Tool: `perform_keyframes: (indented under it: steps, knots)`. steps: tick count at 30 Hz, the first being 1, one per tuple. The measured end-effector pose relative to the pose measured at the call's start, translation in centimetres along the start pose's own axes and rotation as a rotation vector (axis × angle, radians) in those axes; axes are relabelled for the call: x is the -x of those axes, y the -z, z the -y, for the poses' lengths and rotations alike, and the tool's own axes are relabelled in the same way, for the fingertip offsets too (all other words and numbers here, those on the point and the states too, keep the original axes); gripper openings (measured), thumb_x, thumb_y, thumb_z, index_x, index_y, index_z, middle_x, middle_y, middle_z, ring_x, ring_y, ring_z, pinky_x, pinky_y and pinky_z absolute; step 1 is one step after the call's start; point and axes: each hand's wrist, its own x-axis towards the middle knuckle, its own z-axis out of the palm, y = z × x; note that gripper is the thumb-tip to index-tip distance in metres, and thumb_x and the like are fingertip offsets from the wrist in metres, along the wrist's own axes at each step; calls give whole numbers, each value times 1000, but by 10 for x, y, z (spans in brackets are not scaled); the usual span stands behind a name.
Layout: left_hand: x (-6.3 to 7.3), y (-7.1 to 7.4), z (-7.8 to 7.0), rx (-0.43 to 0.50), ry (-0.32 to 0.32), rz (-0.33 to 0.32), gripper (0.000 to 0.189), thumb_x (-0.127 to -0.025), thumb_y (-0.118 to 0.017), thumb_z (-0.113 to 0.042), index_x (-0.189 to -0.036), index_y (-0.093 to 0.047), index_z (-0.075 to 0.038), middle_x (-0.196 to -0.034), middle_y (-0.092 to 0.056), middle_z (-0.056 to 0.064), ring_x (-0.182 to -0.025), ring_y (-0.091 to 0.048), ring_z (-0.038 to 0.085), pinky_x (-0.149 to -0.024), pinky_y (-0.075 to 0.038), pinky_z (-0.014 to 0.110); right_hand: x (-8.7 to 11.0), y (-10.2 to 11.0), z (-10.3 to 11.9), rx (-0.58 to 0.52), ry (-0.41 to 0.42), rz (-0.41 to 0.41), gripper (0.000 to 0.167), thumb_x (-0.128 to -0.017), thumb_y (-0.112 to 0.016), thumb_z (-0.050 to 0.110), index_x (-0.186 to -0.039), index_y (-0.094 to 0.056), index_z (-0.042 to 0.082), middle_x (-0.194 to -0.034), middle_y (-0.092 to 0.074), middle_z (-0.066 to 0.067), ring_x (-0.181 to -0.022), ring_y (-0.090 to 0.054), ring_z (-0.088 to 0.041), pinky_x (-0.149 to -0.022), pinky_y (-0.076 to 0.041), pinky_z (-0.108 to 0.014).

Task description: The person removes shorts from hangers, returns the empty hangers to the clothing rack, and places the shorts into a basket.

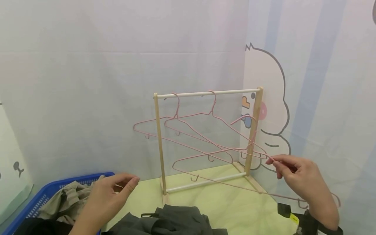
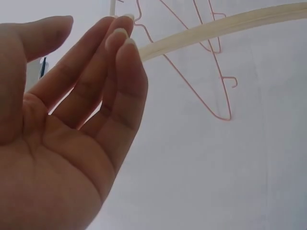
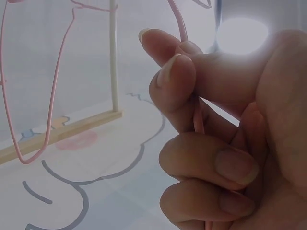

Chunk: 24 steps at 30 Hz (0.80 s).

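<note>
A pink wire hanger (image 1: pixel 205 154) is pinched by its right shoulder between the thumb and fingers of my right hand (image 1: pixel 302 178). Its hook points up and its lower bar slants down to the right, in front of the rack. In the right wrist view the wire (image 3: pixel 179 19) passes through the curled fingers. My left hand (image 1: pixel 107 195) hovers with nothing in it, fingers loosely bent, beside the basket. Two more pink hangers, one on the left (image 1: pixel 178 106) and one on the right (image 1: pixel 214 101), hang from the rack's white bar (image 1: pixel 191 95).
The rack has wooden posts (image 1: pixel 160 147) and stands on a yellow-green surface (image 1: pixel 229 209). Dark grey clothing (image 1: pixel 188 218) lies at the near edge. A blue basket (image 1: pixel 48 187) at left holds beige clothing (image 1: pixel 66 195) and something black. Pale printed curtains (image 1: pixel 123 81) enclose the back and sides.
</note>
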Motion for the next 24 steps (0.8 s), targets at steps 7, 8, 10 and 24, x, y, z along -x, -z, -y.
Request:
perform_keyframes:
  steps: [7, 8, 10, 24]
  knots:
    - [-7, -8, -2, 53, 21, 28, 17, -102, -68, -38, -110, -78, -26, -95, -74, -10, -88, -66, 8, -76, -57, 26, 1, 0, 11, 7, 89, -82, 20, -99, -68, 5, -106, -79, 20, -66, -59, 13, -46, -39, -6, -40, -28, -24]
    - [-9, -10, -1, 62, 24, 29, 17, -102, -68, -36, -111, -77, -26, -95, -73, -10, -88, -66, 8, -76, -57, 26, 1, 0, 14, 3, 110, -101, 20, -98, -68, 4, -106, -79, 19, -66, -59, 13, -46, -39, -5, -40, -27, -23]
    - [-13, -15, 0, 82, 16, 21, 16, -102, -68, -32, -114, -77, -25, -94, -74, -9, -88, -67, 9, -77, -57, 27, 1, 2, 18, 4, 148, -136, 22, -96, -70, 1, -106, -79, 17, -66, -58, 14, -45, -38, -3, -38, -26, -22]
    - [-82, -86, 9, 164, -37, -109, 55, -100, -70, -20, -148, -51, -2, -131, -67, 21, -119, -66, 37, -95, -57, 53, 8, 76, 35, 227, -18, -341, 18, -100, -67, 13, -113, -80, 13, -66, -62, 21, -52, -46, 9, -42, -27, -22]
